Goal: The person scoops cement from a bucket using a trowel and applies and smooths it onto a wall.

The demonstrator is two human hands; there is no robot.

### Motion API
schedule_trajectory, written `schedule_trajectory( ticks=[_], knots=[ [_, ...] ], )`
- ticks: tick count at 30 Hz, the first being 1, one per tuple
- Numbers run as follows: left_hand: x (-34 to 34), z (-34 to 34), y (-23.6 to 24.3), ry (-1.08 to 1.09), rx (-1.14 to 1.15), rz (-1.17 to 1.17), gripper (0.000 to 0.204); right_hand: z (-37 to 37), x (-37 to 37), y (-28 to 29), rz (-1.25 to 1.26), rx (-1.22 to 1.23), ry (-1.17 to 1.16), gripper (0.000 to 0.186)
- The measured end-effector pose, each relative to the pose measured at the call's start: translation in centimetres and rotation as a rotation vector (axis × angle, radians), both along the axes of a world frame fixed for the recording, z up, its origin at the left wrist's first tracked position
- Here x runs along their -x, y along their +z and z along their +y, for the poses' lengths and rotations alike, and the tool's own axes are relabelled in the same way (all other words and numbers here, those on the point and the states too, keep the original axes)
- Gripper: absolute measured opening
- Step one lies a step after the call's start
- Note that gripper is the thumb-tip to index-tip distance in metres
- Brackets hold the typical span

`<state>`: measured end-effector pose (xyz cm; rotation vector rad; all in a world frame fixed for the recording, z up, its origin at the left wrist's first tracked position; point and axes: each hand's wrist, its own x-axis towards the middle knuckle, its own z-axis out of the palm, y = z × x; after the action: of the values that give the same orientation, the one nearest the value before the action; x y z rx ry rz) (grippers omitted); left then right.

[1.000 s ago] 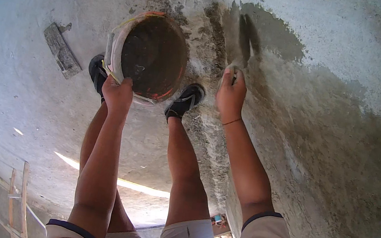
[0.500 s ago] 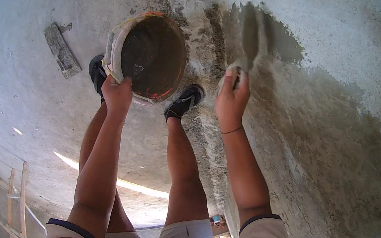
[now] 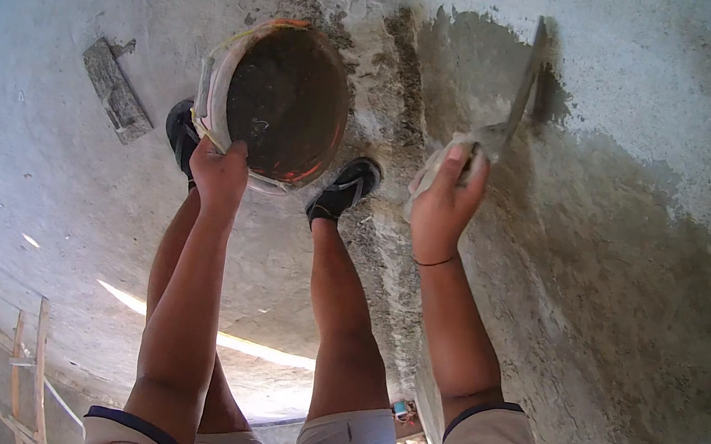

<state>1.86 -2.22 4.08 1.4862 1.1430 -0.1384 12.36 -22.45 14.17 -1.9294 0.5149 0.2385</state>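
Trowel (image 3: 520, 90) | stiff, mortar-slick blade at 12 o'clock; right hand (image 3: 443, 204) grips handle | left hand (image 3: 220, 173) clamps heavy bucket (image 3: 277, 101) rim

The trowel (image 3: 521, 85) has been swung rightward across the wall (image 3: 648, 271): its blade, seen broad against the wet plaster (image 3: 476, 63) a second ago, is now turned edge-on and tilted to the right. The right hand (image 3: 443, 204) has been shifted slightly down and to the right, its wrist rolled. The damp grey patch has been spread a little further right.
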Motion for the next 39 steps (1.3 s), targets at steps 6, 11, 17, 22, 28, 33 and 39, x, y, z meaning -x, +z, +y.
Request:
schedule_trajectory(
  ticks=[6, 11, 17, 22, 28, 33, 39],
  knots=[
    [0.1, -0.3, -0.8, 0.055, 0.026, -0.027, 0.031, -1.8, -0.5, -4.4, 0.13, 0.392, 0.275, 0.035],
    [0.9, -0.2, -1.8, 0.038, 0.011, -0.051, 0.03, -2.3, -2.3, -4.8, 0.192, 0.296, 0.157, 0.028],
    [0.6, 0.0, -1.4, 0.029, 0.017, 0.011, 0.029, 0.2, -2.8, 0.1, -0.053, 0.107, 0.097, 0.031],
    [0.4, -0.3, -1.3, 0.056, 0.063, -0.033, 0.029, -0.5, -2.0, -1.7, 0.042, 0.299, 0.255, 0.029],
    [0.8, -0.3, -2.0, 0.026, 0.026, -0.087, 0.03, -1.8, -3.1, -2.5, 0.089, 0.213, 0.158, 0.032],
    [1.4, 0.1, -2.3, 0.032, 0.055, -0.057, 0.029, 0.4, -2.6, 2.6, 0.005, 0.016, 0.009, 0.029],
    [1.0, -0.1, -1.9, 0.01, 0.025, 0.023, 0.03, -1.4, -2.8, 3.3, 0.218, 0.072, 0.191, 0.029]
  ],
)
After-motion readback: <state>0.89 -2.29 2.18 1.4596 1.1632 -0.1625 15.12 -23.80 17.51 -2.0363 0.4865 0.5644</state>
